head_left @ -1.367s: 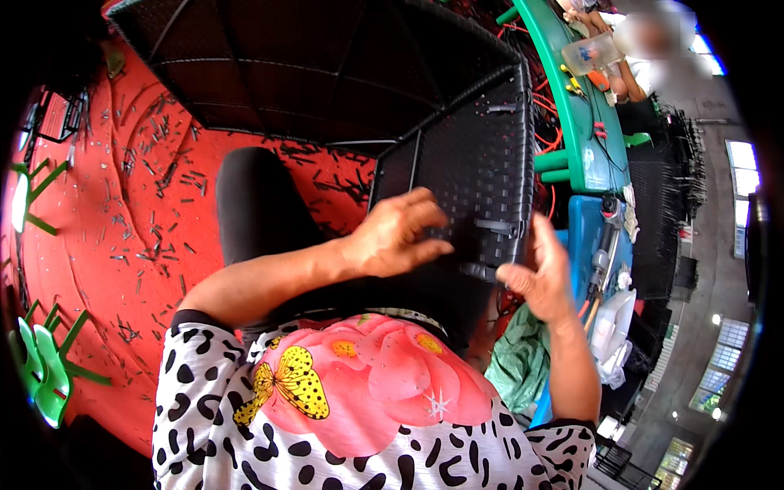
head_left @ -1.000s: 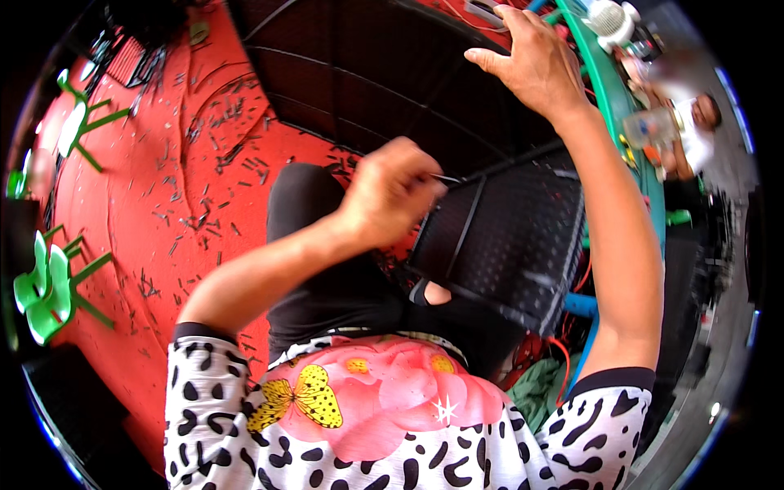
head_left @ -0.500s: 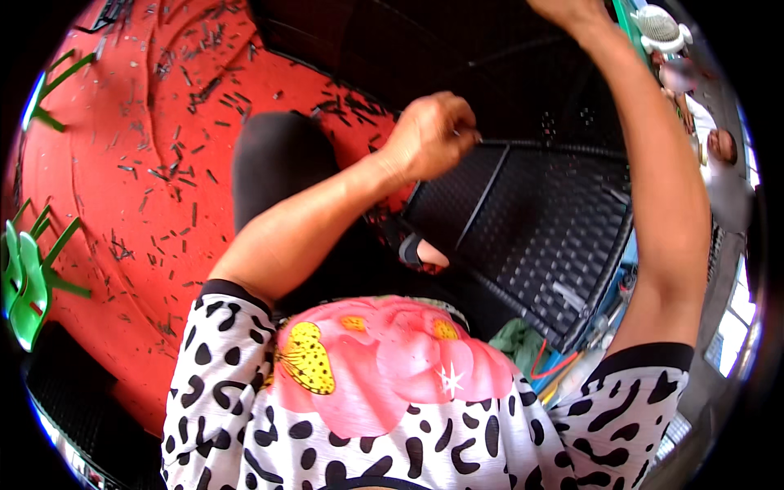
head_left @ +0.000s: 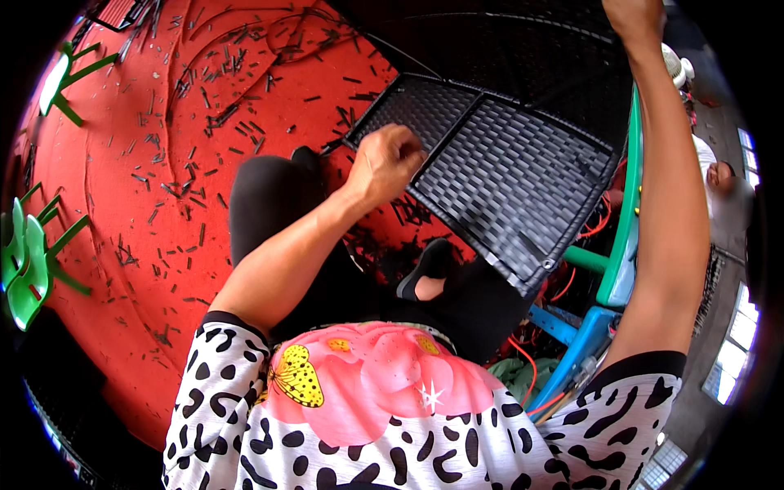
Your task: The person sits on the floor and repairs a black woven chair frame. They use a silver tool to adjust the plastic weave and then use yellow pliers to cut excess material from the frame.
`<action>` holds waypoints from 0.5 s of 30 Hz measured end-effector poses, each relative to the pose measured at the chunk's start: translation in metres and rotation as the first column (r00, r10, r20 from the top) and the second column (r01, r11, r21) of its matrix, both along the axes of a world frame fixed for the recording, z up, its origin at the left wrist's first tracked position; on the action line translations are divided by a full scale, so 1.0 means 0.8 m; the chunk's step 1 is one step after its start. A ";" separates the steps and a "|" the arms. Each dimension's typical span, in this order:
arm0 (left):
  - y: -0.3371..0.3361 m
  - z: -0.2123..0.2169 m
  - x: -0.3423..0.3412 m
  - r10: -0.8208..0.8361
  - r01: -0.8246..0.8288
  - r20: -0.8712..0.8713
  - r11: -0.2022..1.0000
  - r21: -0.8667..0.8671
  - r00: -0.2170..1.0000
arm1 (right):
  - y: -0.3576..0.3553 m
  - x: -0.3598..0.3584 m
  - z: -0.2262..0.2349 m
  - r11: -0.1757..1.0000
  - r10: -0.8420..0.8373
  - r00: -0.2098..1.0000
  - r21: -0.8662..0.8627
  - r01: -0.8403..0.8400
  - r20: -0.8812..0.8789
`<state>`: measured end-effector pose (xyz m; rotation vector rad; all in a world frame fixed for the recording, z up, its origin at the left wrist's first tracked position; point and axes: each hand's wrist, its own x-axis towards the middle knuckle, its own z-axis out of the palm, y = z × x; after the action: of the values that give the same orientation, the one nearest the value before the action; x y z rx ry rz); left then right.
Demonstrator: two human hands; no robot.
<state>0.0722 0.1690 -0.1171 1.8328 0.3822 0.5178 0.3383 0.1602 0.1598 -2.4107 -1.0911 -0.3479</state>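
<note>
A black woven wicker panel (head_left: 514,175), crossed by a dark bar, lies at a slant in front of my legs. My left hand (head_left: 388,163) is closed, its fingers curled, at the panel's left edge. Whether a thin strand is in those fingers I cannot make out. High at the right, my right hand (head_left: 637,20) is raised at the top rim; its fingers are out of sight. Beyond the panel stands a larger dark woven surface (head_left: 490,49), mostly in shadow. A thin strand (head_left: 400,53) runs near the panel's far corner.
Short black strips (head_left: 233,61) lie scattered over the red floor covering (head_left: 122,180). Green plastic stools or chairs (head_left: 33,282) stand at the left. To the right are a green frame (head_left: 625,278), a blue support (head_left: 584,347) and red cords (head_left: 531,371). Another person (head_left: 719,175) is at the far right.
My left hand has moved left and slightly down. My right hand has shifted right, toward the top rim. More of the wicker panel shows, and it sits higher in the picture.
</note>
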 end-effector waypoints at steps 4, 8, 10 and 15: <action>-0.024 0.001 0.000 -0.099 0.097 -0.016 0.993 -0.069 0.995 | -0.097 0.040 -0.070 0.970 -0.109 0.939 0.240 0.029 0.327; -0.035 0.003 0.009 -0.154 0.149 -0.067 0.985 -0.082 0.986 | -0.176 0.077 -0.117 0.974 -0.095 0.978 0.222 0.053 0.187; -0.036 0.002 0.011 -0.193 0.186 -0.109 0.980 -0.066 0.975 | -0.212 0.109 -0.150 0.970 -0.074 0.990 0.241 0.043 0.120; -0.052 0.000 0.042 -0.313 0.287 -0.142 0.942 -0.175 0.939 | -0.326 0.165 -0.236 0.916 -0.160 0.976 0.346 0.203 -0.150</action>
<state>0.1060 0.1271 -0.1169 1.7501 0.2389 0.1192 0.4705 -0.1003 -0.0294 -2.1737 -0.6819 -0.4200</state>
